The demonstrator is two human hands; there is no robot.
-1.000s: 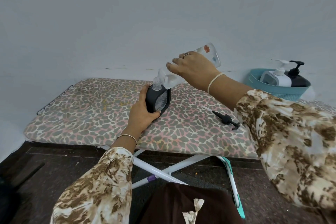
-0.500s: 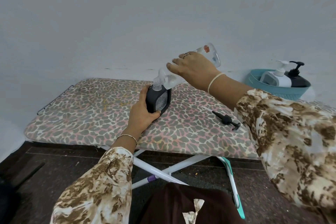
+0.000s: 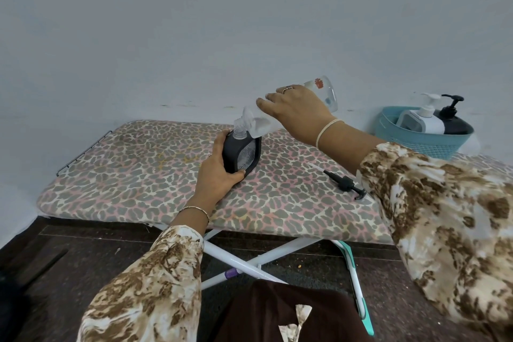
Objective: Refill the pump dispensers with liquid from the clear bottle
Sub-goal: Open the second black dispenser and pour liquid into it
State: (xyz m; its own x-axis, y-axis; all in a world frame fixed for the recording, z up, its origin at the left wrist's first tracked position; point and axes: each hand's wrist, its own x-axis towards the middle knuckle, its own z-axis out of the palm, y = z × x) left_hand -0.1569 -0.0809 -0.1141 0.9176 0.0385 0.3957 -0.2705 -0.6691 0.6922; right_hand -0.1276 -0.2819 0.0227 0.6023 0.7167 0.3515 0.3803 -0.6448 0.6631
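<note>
Little has moved in the last second: both hands, the bottle and the dispenser sit where they were, and only the framing has drifted slightly.

Head view, centre of frame: my left hand (image 3: 219, 176) is wrapped around the near side of a black dispenser (image 3: 242, 155), thumb along its lower edge, holding it on its base on a leopard-print ironing board (image 3: 133, 175). The dispenser's top is off, its clear neck exposed.

Just above and to the right, my right hand (image 3: 298, 110) grips the clear bottle (image 3: 320, 90) from above, fingers curled over its body. The bottle is tipped steeply, base raised toward the upper right, mouth end down at the dispenser's neck. Whether liquid is running cannot be made out. A ring shows on one finger and a pale band circles that wrist; a thin bangle circles the left wrist.

Right of centre, a black pump (image 3: 345, 184) with its tube lies loose on the board, apart from both hands and partly behind my patterned right sleeve (image 3: 444, 216).

At the far right edge, a blue basket (image 3: 422, 144) holds a white dispenser (image 3: 426, 121) and a second black dispenser (image 3: 455, 123), both upright with pumps fitted.

A pale wall (image 3: 249, 22) fills the upper frame; the board's white crossed legs (image 3: 249, 261) stand on a dark floor (image 3: 83, 253) below.
</note>
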